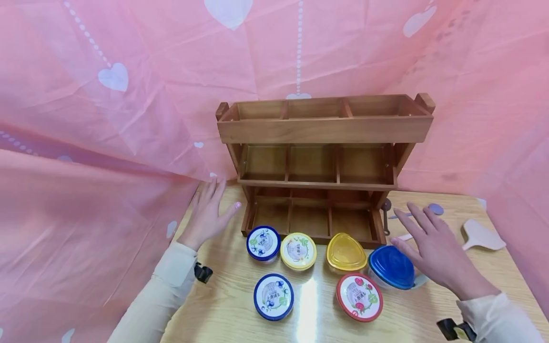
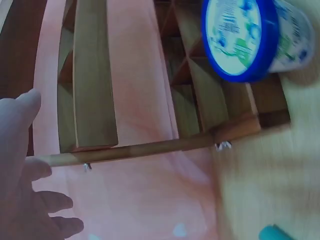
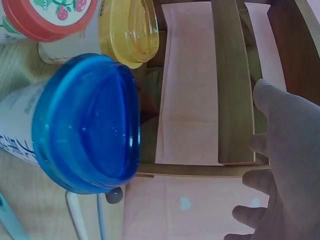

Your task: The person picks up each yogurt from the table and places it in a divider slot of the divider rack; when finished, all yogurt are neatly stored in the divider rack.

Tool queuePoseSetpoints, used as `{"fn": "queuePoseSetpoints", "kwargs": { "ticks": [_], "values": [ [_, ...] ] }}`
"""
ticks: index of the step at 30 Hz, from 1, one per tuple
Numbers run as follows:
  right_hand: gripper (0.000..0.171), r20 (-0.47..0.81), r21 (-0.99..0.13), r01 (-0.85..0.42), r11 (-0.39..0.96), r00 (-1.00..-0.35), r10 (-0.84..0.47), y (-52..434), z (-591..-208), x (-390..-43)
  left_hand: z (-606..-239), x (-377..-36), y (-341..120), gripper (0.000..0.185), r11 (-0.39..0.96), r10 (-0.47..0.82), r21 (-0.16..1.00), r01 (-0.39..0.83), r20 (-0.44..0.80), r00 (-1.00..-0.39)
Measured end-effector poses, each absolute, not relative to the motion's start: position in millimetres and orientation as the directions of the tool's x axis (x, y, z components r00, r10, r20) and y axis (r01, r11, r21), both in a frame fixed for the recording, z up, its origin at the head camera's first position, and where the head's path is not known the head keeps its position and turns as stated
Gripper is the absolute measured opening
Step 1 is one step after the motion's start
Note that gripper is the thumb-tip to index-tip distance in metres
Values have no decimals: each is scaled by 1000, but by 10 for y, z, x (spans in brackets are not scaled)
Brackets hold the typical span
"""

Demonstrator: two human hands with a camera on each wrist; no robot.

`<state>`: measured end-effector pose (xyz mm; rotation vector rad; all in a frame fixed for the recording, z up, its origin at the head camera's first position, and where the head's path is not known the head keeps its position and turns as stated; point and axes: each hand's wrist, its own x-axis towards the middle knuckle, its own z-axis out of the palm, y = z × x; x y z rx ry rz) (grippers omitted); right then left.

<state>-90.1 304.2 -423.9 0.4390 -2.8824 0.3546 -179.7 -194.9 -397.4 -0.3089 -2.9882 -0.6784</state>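
A three-tier wooden rack [image 1: 324, 129] with empty compartments stands at the back of the wooden table [image 1: 223, 305]. In front of it sit several lidded cups: two blue-rimmed cups [image 1: 263, 243] [image 1: 273, 296], a yellow-rimmed one [image 1: 298, 251], a yellow triangular-lidded one [image 1: 346, 252], a red-rimmed one [image 1: 359, 296] and a blue-lidded cup [image 1: 392, 267] [image 3: 87, 125]. My left hand [image 1: 208, 214] [image 2: 25, 190] hovers open left of the rack, holding nothing. My right hand [image 1: 433, 245] [image 3: 280, 165] is open with fingers spread, just right of the blue-lidded cup.
Pink cloth with white hearts [image 1: 107, 119] hangs all around and covers the table's left side. Small measuring spoons [image 1: 388, 214] lie by the rack's right foot, and a white scoop [image 1: 480, 236] lies at the far right.
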Motion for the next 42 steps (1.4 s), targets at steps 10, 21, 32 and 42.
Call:
{"fn": "queuePoseSetpoints", "kwargs": {
  "ticks": [10, 21, 32, 42],
  "values": [
    [72, 151, -419, -218, 881, -974, -169, 3017, -4367, -771, -4054, -2133, -1810, 81, 584, 21, 811, 28, 20, -1000],
    [69, 123, -564, -132, 815, -990, -75, 2996, -4527, -638, -4086, -2563, -1597, 76, 323, -8, 945, 43, 48, -999],
    [75, 6, -581, -25, 813, -1000, -27, 2950, -4670, -544, -4191, -2653, -1552, 65, 245, 3, 967, 66, 67, -998],
    [94, -76, -579, 38, 814, -997, -7, 2985, -4810, -481, -4183, -2654, -1510, 62, 230, -10, 972, 52, 55, -998]
  ]
}}
